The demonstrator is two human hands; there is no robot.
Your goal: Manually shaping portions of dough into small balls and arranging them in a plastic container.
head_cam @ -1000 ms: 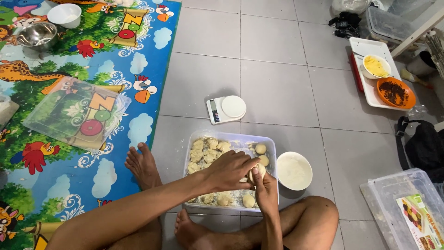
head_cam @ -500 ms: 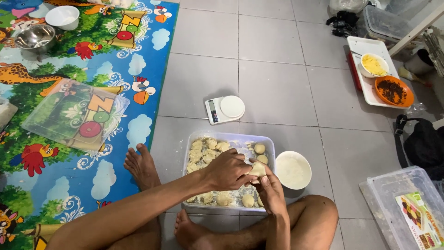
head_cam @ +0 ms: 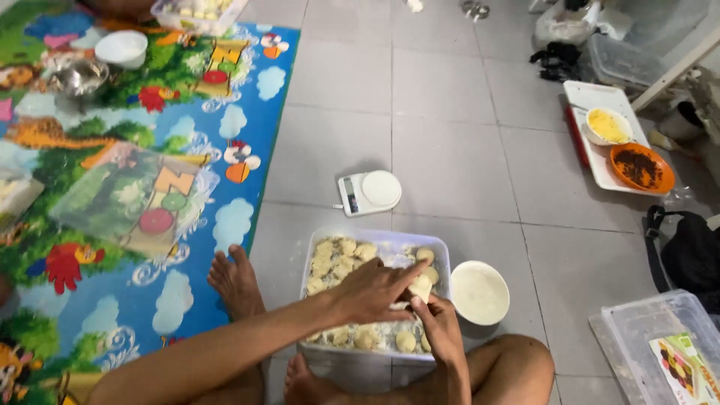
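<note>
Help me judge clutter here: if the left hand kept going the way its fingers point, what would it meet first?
Probably the pale dough piece at its fingertips; the left hand points right, toward the round white bowl beyond the clear plastic tub's rim. Depth is unclear.

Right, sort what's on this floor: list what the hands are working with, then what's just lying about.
In use:
left hand
right hand
dough piece held between them
clear tub of dough balls
white bowl beside it

Lying about:
kitchen scale
white tray
orange bowl
metal bowl
play mat

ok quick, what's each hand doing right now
Left hand: closed on a dough piece over the clear tub.
Right hand: fingers pinching the same dough piece.
</note>
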